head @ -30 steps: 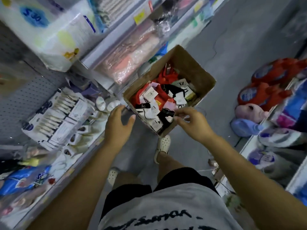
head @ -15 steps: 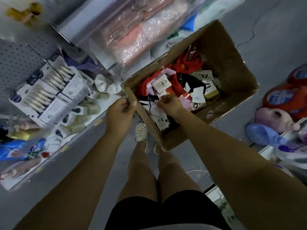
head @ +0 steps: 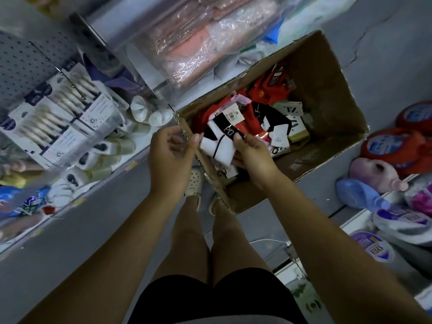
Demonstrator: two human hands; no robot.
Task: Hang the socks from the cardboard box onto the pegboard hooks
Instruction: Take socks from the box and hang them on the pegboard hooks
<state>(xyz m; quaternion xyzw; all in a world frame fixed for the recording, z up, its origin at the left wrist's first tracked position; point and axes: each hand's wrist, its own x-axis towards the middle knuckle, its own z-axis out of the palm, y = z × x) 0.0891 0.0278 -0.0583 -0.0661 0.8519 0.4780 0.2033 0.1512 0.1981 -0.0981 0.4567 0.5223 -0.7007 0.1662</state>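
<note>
Corrugated brown card forms the cardboard box (head: 327, 73), which stands on the floor directly ahead of both hands with its top flaps open. Its near left corner lies just under the left hand. Judged by its material, the box is light but stiff enough to keep its shape while the contents are drawn out.

Up and to the left of the left hand, the grey pegboard (head: 25, 64) carries a bare metal hook (head: 46, 58) above packets already on display.

Inside the box, beyond the right hand, lies a loose heap of socks (head: 264, 111) in red, black and white, each with a card tag.

The right hand (head: 253, 157) grasps one white sock pair (head: 218, 142) with a black cuff band, thumb on top and fingers beneath, holding it just above the near end of the box. The left hand (head: 171, 157) is half curled, its fingertips touching or nearly touching the left edge of the pair; a firm grip there cannot be confirmed.

Handling assessment: the pair is light, soft and limp, and will fold or droop if held by the fabric alone. It is neither fragile nor slippery. Take hold at the cuff end, where the band and card tag (head: 230, 113) give stiffness. The hanging loop or hole is not visible from this view.
</note>
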